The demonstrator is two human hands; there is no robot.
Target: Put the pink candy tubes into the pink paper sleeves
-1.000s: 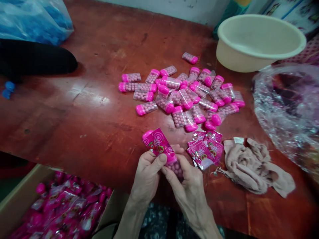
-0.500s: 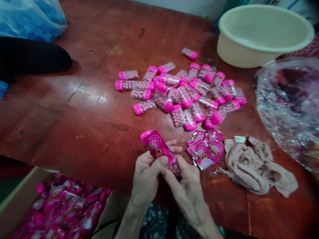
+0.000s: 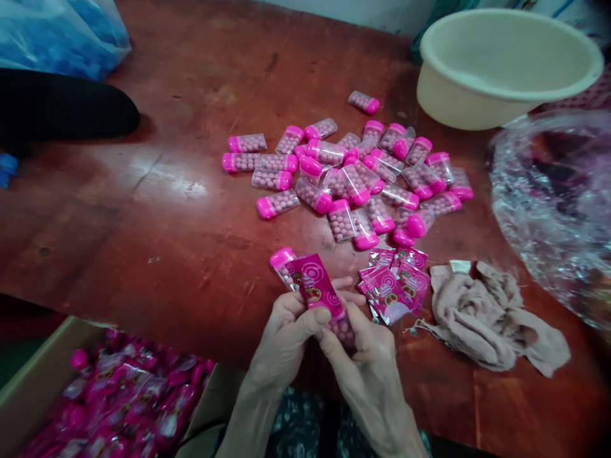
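A small candy tube (image 3: 344,327) is held in both hands just on the near side of the pile of pink-capped tubes (image 3: 363,178) that is spread over the red table (image 3: 143,216). The tube is tilted, with its pink cap (image 3: 281,257) turned toward the pile's left end and its clear bottom, filled with pink balls, pointed away from the pile. A shiny pink label (image 3: 315,286) is wrapped over its middle.

The left hand (image 3: 286,340) is closed under the tube, its thumb pressed on the label's lower edge. The cap and most of the label are left sticking out beyond the fingers, toward the pile. The right hand (image 3: 370,362) is pinched on the bottom end, which is seen between its thumb and fingers.

A small heap of loose labels (image 3: 394,286) is seen between the pile and the right hand. A crumpled beige cloth (image 3: 491,318) is laid to the near right of the pile. A cream basin (image 3: 506,63) is set beyond the pile to the right, and a clear plastic bag (image 3: 554,210) to its right.

A cardboard box (image 3: 28,375) of labelled tubes is placed well to the near left of the pile, below the table edge. A dark sleeve (image 3: 62,108) and a blue bag (image 3: 52,32) are seen far to the pile's left.
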